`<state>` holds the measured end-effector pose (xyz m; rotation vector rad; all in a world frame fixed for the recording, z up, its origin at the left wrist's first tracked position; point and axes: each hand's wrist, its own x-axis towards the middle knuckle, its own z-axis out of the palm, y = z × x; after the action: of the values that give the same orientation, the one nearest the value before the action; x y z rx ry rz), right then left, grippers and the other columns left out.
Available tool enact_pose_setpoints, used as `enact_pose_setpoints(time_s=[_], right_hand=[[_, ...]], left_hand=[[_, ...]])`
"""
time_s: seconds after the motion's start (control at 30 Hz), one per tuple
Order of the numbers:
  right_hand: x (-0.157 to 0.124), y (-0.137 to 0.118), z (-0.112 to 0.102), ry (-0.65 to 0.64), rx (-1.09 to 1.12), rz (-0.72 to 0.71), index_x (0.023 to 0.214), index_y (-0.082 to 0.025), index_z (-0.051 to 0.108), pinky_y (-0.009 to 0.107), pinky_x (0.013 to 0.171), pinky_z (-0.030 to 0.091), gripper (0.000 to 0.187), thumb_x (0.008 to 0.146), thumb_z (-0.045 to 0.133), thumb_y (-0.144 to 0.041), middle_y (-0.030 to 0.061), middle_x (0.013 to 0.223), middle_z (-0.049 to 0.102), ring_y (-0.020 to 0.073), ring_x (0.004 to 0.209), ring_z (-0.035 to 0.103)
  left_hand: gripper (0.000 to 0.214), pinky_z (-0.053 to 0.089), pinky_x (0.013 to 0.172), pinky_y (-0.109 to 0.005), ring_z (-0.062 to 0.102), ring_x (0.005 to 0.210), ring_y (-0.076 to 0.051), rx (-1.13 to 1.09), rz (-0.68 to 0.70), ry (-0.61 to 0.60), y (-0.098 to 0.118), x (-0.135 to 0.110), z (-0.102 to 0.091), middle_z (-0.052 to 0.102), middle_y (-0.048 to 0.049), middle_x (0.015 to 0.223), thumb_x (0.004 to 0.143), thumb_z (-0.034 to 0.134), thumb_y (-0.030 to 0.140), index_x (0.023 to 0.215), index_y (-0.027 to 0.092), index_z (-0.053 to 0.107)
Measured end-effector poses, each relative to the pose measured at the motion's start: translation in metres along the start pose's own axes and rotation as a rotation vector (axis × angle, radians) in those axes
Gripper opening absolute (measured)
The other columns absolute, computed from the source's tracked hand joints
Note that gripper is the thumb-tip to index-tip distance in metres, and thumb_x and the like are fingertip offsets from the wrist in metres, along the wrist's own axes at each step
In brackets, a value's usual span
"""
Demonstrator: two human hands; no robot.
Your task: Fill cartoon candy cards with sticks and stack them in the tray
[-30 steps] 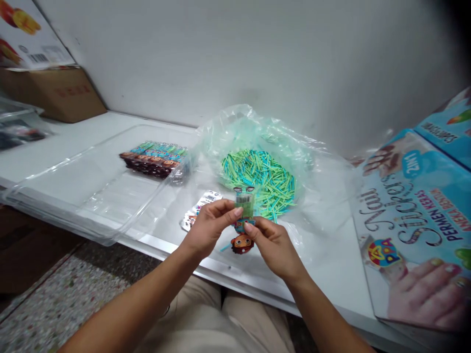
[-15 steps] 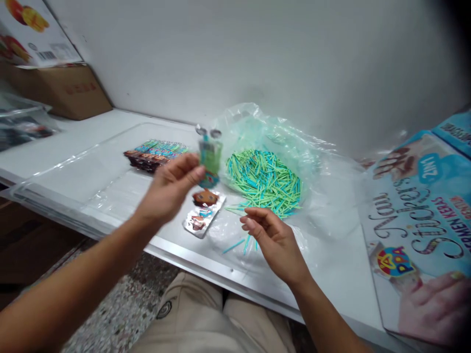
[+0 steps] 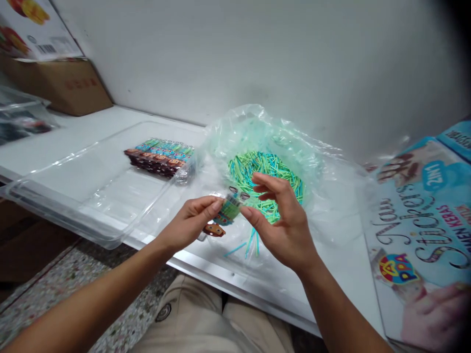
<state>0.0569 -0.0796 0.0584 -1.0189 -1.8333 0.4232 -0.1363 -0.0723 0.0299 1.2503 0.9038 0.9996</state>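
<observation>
My left hand (image 3: 191, 223) pinches a small green and blue sticker packet (image 3: 228, 210) with a cartoon face at its lower end, held over the white table's front part. My right hand (image 3: 281, 220) meets it from the right, thumb and forefinger on the packet's edge, the other fingers spread. Behind the hands lies an open clear plastic bag (image 3: 312, 162) with a heap of green and blue sticks (image 3: 270, 169). A few loose sticks (image 3: 250, 243) lie on the table under my hands.
A clear plastic tray (image 3: 73, 196) at the left holds a row of finished packets (image 3: 160, 157). A printed nail sticker box (image 3: 427, 230) lies at the right. A cardboard box (image 3: 62, 86) stands at the far left by the wall. My knees show below the table edge.
My left hand carried the packet up and left toward the tray, then came back to the middle. My right hand let go, then closed on the packet again.
</observation>
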Motion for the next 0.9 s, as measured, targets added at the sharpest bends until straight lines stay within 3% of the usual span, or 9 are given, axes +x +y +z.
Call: enact_pose_setpoints(time_s=[0.13,0.2,0.37,0.53,0.7,0.8,0.9], right_hand=[[0.002,0.001,0.004,-0.078,-0.009,-0.081,0.098,-0.025,0.063,0.038,0.088,0.048,0.011,0.09,0.055,-0.023,0.0041,0.098,0.066,0.0204,0.099,0.06],[0.001,0.003,0.006,-0.061,0.004,-0.048,0.097,-0.024,0.062,0.036,0.087,0.049,0.01,0.09,0.056,-0.023,0.0033,0.095,0.067,0.0193,0.096,0.062],[-0.004,0.004,0.006,0.002,0.054,0.05,0.114,-0.024,0.055,0.034,0.086,0.049,0.031,0.084,0.064,-0.027,0.0042,0.107,0.064,0.0182,0.095,0.062],[-0.004,0.004,0.005,0.02,0.137,0.144,0.093,-0.022,0.062,0.03,0.075,0.05,0.007,0.087,0.059,-0.025,0.0013,0.086,0.067,0.0158,0.081,0.063],[-0.001,0.001,0.008,0.037,0.168,0.178,0.087,-0.021,0.063,0.028,0.07,0.049,0.003,0.086,0.061,-0.023,0.0002,0.081,0.066,0.0148,0.077,0.062],[0.0,-0.003,0.009,0.018,0.146,0.151,0.094,-0.022,0.063,0.029,0.073,0.05,0.008,0.086,0.061,-0.025,0.0007,0.085,0.067,0.0158,0.082,0.063],[0.001,-0.002,0.007,0.041,0.27,0.172,0.117,-0.027,0.056,0.033,0.08,0.051,0.031,0.086,0.062,-0.031,0.0023,0.1,0.067,0.0173,0.093,0.063]], left_hand=[[0.03,0.057,0.056,-0.024,0.06,0.063,-0.013,-0.059,-0.078,-0.028,0.001,0.0,0.004,0.06,-0.0045,0.077,0.08,0.065,0.043,0.088,0.015,0.07],[0.03,0.057,0.057,-0.025,0.06,0.066,-0.013,-0.086,-0.1,-0.032,0.0,0.0,0.004,0.06,-0.0056,0.08,0.079,0.066,0.043,0.088,0.014,0.07],[0.031,0.059,0.059,-0.031,0.059,0.071,-0.015,-0.157,-0.137,-0.048,-0.004,-0.001,0.007,0.059,-0.0053,0.08,0.08,0.064,0.044,0.089,0.015,0.07],[0.026,0.055,0.067,-0.028,0.06,0.077,-0.015,-0.142,-0.066,-0.065,-0.006,0.001,0.01,0.062,-0.0047,0.085,0.08,0.065,0.039,0.094,0.017,0.069],[0.018,0.049,0.068,-0.024,0.058,0.075,-0.013,-0.127,-0.003,-0.116,0.0,0.0,0.012,0.062,-0.0028,0.08,0.073,0.074,0.024,0.087,0.013,0.068],[0.015,0.047,0.064,-0.023,0.056,0.067,-0.011,-0.108,-0.012,-0.096,0.006,-0.003,0.01,0.06,-0.0008,0.071,0.073,0.074,0.023,0.077,0.012,0.066],[0.015,0.047,0.065,-0.024,0.057,0.066,-0.011,-0.059,0.031,-0.027,0.019,-0.002,-0.004,0.064,-0.0005,0.072,0.073,0.075,0.027,0.078,0.015,0.068]])
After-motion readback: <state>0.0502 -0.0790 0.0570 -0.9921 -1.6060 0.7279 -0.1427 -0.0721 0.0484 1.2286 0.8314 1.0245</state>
